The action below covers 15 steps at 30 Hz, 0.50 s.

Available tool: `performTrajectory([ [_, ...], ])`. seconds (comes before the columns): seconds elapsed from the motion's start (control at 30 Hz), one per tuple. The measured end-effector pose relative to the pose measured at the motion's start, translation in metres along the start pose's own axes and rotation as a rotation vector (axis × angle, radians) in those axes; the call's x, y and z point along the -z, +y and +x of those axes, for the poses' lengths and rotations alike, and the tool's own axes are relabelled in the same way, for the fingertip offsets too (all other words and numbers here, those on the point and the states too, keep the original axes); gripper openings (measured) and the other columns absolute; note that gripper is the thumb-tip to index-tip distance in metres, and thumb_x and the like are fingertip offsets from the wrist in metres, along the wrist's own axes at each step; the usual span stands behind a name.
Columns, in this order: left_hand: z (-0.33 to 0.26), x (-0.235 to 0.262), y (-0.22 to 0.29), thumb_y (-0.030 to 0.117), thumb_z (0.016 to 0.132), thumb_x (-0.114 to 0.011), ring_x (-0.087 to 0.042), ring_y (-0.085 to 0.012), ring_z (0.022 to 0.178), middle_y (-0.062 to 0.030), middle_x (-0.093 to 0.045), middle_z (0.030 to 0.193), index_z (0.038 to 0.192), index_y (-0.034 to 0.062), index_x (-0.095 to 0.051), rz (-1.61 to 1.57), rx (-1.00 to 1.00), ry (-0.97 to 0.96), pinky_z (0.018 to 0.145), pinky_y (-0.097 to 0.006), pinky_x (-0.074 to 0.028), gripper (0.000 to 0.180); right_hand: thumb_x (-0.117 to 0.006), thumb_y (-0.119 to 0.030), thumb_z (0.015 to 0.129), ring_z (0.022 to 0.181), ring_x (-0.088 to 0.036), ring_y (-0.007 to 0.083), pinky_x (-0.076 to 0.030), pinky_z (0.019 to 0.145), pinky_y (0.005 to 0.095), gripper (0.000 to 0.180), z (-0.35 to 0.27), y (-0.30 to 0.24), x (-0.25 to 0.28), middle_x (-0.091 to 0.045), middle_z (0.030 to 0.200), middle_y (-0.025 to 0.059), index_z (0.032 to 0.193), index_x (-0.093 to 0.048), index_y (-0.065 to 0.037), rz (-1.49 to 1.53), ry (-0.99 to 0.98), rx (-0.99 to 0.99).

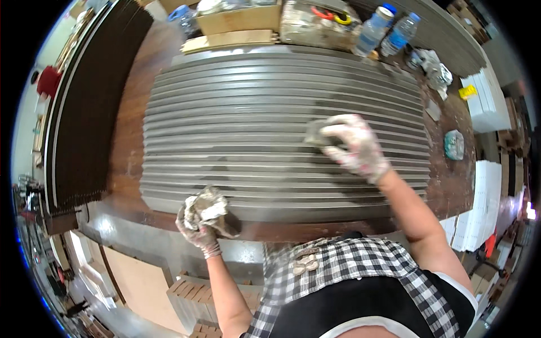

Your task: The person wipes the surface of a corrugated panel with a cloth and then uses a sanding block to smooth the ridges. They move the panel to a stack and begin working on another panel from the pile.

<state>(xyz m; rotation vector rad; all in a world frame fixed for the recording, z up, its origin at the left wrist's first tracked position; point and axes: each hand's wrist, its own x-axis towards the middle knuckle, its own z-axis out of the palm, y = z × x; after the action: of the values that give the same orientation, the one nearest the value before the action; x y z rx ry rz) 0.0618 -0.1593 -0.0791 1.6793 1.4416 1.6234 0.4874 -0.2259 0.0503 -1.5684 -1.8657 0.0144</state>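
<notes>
Grey slats (236, 124) with a dull sheen lie side by side across the brown table, making a ribbed surface. My right hand (355, 147), in a stained white glove, is over the right half of the slats. Its fingers and thumb pinch a small grey pad (315, 133), partly hidden, and I cannot tell whether it is a cloth or a sanding pad. Near the table's front edge at the left, my left hand (196, 232), also gloved, grips a crumpled, grey-smeared rag (206, 207). The rag hangs by the nearest slats.
Along the back stand a cardboard box (239, 21), a plastic-wrapped bundle (315, 28) and water bottles (372, 31). A clear tub (453, 145) sits on the table (127, 146) at the right. Dark stacked panels (84, 107) rise at the left; white stacks (486, 191) stand beyond the right edge.
</notes>
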Motion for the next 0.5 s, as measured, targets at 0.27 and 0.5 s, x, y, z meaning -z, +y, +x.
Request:
performTrajectory([
  [0.27,0.004,0.003,0.021,0.012,0.084,-0.064,-0.058,-0.0327,0.099,-0.0144,-0.06,0.107,0.115,0.0015,-0.057,0.209,0.032,-0.006,0.089,-0.041,-0.045,0.034,-0.077,-0.018,0.069,0.098,-0.057,0.0296,-0.047,0.083,0.0417,0.035,0.126,-0.089,-0.128,-0.06,0.105,0.0084,0.101,-0.063,-0.012,0.177,-0.163,0.2],
  [0.5,0.005,-0.007,0.025,0.01,0.085,-0.062,-0.058,-0.0293,0.103,-0.0149,-0.06,0.111,0.117,0.0008,-0.057,0.045,0.063,-0.002,0.092,-0.039,-0.045,0.034,-0.076,-0.019,0.072,0.102,-0.057,0.0301,-0.048,0.084,0.0415,0.037,0.053,-0.031,-0.057,-0.059,0.111,0.011,0.105,-0.061,-0.013,-0.01,-0.149,0.153],
])
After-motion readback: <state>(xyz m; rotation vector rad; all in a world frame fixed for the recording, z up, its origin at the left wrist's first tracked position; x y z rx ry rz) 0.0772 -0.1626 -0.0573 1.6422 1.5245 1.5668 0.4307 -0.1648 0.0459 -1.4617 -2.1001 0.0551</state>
